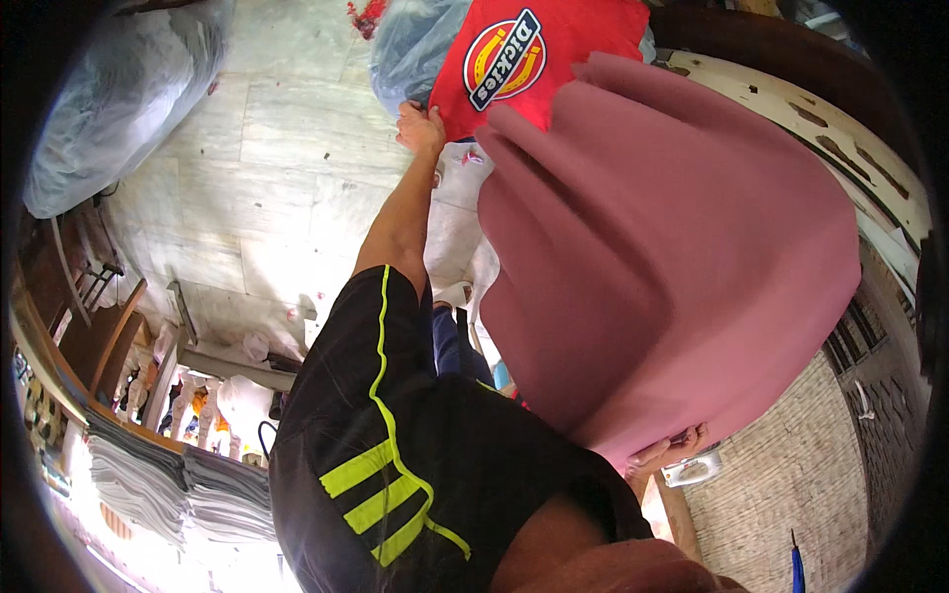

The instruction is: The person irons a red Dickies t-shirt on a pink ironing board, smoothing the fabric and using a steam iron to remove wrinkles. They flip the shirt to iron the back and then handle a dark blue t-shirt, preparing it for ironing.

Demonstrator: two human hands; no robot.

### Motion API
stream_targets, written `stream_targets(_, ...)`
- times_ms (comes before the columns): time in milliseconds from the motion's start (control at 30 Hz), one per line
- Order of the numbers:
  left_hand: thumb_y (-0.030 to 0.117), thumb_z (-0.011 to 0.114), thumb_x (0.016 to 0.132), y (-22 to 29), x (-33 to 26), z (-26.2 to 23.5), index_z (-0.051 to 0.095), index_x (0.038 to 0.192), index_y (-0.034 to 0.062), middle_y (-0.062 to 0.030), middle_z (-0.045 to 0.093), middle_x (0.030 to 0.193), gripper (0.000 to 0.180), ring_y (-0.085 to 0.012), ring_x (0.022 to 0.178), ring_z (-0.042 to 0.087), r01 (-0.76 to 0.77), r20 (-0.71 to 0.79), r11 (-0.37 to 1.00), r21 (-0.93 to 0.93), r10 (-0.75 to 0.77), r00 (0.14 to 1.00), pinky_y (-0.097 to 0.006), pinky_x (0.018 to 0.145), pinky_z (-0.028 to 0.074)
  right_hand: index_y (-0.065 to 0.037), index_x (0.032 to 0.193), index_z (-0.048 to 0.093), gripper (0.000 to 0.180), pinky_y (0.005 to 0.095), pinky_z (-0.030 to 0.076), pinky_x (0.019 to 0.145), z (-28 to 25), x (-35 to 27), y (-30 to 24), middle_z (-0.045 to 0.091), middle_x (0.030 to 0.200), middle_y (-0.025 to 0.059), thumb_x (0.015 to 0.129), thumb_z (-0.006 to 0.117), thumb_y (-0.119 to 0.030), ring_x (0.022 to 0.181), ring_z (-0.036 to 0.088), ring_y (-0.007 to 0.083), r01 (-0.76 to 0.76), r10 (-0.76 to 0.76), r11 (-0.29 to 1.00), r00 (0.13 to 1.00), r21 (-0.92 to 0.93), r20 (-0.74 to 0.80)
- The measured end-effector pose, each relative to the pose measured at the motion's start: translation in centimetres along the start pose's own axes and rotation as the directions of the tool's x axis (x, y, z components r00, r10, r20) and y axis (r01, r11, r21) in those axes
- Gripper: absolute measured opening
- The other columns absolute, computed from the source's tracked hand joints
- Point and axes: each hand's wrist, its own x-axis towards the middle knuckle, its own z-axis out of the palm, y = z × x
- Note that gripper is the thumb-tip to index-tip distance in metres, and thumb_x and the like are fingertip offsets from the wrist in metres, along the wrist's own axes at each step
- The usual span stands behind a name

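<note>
Stretched out to the far side, my left hand (pixel 420 127) is closed on the lower left corner of a red cloth (pixel 559 94) with a printed emblem. This red cloth lies over a clear plastic bag (pixel 415 49). A large dusty-pink fabric sheet (pixel 662 247) spreads in loose folds across the right half, its upper edge overlapping the red cloth. At the near edge of the sheet, my right hand (pixel 672 450) has its fingers bent against the pink fabric; part of that hand is hidden.
Another filled plastic bag (pixel 129 99) sits at far left on pale floor tiles (pixel 287 128). Stacks of folded grey cloth (pixel 227 494) lie at lower left near wooden furniture (pixel 119 346). A white device (pixel 692 469) and a blue pointed tool (pixel 797 568) are near my right hand.
</note>
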Motion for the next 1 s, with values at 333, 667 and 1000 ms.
stream_targets(333, 0.012, 0.076, 0.078, -2.0, -0.8, -0.5, 0.061, 0.095, 0.0060, -0.0117, 0.061, 0.090, 0.023, -0.0296, 0.085, 0.060, -0.258, -0.050, 0.895, -0.365, 0.258, 0.965, -0.041, 0.076, 0.049, -0.005, 0.137, 0.035, 0.056, 0.0559, 0.026, 0.111, -0.2, -0.5, 0.8, 0.027, 0.143, 0.0235, 0.099, 0.036, -0.047, 0.138, 0.027, 0.0384, 0.045, -0.044, 0.997, 0.999, -0.057, 0.009)
stream_targets(667, 0.023, 0.070, 0.084, -0.9, -1.7, -0.1, 0.062, 0.090, 0.0083, -0.0119, 0.061, 0.084, 0.018, -0.0310, 0.080, 0.060, -0.330, -0.076, 0.942, 0.057, 0.334, 0.939, -0.044, 0.074, 0.049, -0.003, 0.135, 0.037, 0.057, 0.0565, 0.026, 0.111, 0.3, -0.5, 0.3, 0.027, 0.144, 0.0250, 0.099, 0.036, -0.047, 0.135, 0.030, 0.0393, 0.010, -0.009, 1.000, 1.000, 0.026, -0.018)
stream_targets(1000, 0.002, 0.058, 0.093, 11.1, -6.9, -3.4, 0.057, 0.104, 0.0038, -0.0108, 0.066, 0.099, 0.011, -0.0168, 0.087, 0.064, 0.438, 0.450, 0.130, -0.889, 0.417, 0.789, -0.032, 0.079, 0.053, 0.001, 0.135, 0.037, 0.056, 0.0535, 0.031, 0.108, -0.2, 0.0, -0.5, 0.030, 0.144, 0.0284, 0.099, 0.037, -0.042, 0.132, 0.033, 0.0406, 0.027, -0.028, 0.997, 1.000, -0.070, -0.005)
